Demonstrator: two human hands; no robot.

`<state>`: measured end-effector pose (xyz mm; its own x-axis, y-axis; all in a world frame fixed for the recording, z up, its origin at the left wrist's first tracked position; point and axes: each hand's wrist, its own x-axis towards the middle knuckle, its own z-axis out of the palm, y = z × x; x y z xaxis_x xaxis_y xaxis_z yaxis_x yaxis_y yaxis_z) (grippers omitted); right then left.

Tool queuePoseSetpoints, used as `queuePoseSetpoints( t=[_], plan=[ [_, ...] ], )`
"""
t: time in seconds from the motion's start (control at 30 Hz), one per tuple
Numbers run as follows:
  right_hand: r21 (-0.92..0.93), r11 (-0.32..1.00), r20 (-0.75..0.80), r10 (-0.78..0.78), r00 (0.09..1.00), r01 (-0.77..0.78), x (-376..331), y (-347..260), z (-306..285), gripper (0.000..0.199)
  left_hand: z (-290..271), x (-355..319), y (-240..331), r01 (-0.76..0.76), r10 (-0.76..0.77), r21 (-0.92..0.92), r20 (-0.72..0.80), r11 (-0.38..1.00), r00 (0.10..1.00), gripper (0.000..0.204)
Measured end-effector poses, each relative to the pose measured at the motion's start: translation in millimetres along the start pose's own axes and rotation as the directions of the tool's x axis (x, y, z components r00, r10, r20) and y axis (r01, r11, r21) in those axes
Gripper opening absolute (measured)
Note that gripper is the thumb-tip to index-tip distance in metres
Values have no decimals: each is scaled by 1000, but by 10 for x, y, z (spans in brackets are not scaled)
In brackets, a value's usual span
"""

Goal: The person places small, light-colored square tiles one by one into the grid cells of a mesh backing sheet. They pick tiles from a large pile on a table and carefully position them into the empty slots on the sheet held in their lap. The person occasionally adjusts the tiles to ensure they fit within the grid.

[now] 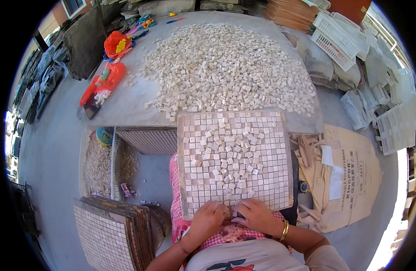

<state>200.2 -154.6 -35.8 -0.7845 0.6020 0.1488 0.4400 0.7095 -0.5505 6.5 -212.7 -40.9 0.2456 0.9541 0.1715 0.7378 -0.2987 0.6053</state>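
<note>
A square gridded tray [181, 153] rests on my lap, its far edge against the table. Small whitish stone mosaic tiles fill many of its cells, and a heap of loose tiles [230, 147] lies over its middle. At the tray's near edge, my left hand [210, 222] is closed, fingers curled down onto the last rows. Just beside it, my right hand [257, 214] is closed too, fingertips bent in at the same edge. Whatever sits between the fingers of either hand is hidden. Beyond the tray, a wide pile of tiles [230, 63] spreads over the table [135, 108].
Red plastic bags [111, 79] with small toys lie at the table's left. Below stand a white basket of tile pieces [98, 169] and a stack of tiled boards [104, 232]. To my right are a flattened paper sack [359, 180] and white plastic crates [332, 40].
</note>
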Motion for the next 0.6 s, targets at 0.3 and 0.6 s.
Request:
queuePoseSetpoints(
  t=[0.3, 0.6],
  plan=[
    [-56, 998, 38, -41, 998, 43, -63, 44, 55, 24, 13, 39, 57, 30, -32, 52, 39, 998, 999, 14],
    [-21, 995, 57, -94, 994, 96, -19, 70, 17, 23, 53, 20, 49, 53, -52, -10, 2, 999, 999, 14]
  ],
)
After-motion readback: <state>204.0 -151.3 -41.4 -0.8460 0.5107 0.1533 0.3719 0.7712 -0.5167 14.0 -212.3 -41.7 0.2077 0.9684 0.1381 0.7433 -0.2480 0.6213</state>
